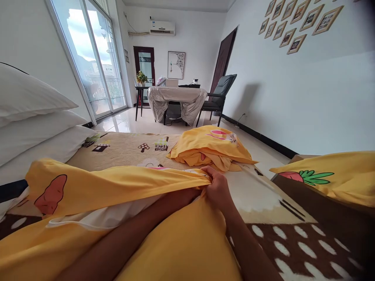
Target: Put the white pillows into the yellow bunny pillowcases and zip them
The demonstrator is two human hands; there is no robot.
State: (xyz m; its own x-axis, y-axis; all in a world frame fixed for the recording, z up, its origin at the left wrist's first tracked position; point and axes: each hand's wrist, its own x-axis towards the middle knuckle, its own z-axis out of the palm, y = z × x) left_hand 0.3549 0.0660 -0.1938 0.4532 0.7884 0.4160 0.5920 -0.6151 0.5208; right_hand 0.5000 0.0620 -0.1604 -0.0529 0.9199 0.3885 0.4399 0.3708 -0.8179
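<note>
A yellow pillowcase (123,183) with a carrot print stretches across the bed in front of me, and more of its yellow cloth bulges up close to the camera. My right hand (216,186) is closed on a gathered corner of the pillowcase, thumb and fingers pinching the cloth. My left forearm reaches into the fold of the pillowcase, and my left hand (193,194) is at the same corner with its fingers hidden by the cloth. White fabric (117,214) shows between the yellow layers along the left forearm.
Beyond my hands a folded yellow bedding bundle (205,148) lies on the patterned blanket (125,150). White pillows (38,117) are stacked at the left. Another yellow carrot-print cloth (336,175) is at the right. A covered table (175,93) and a black chair (219,93) stand farther back.
</note>
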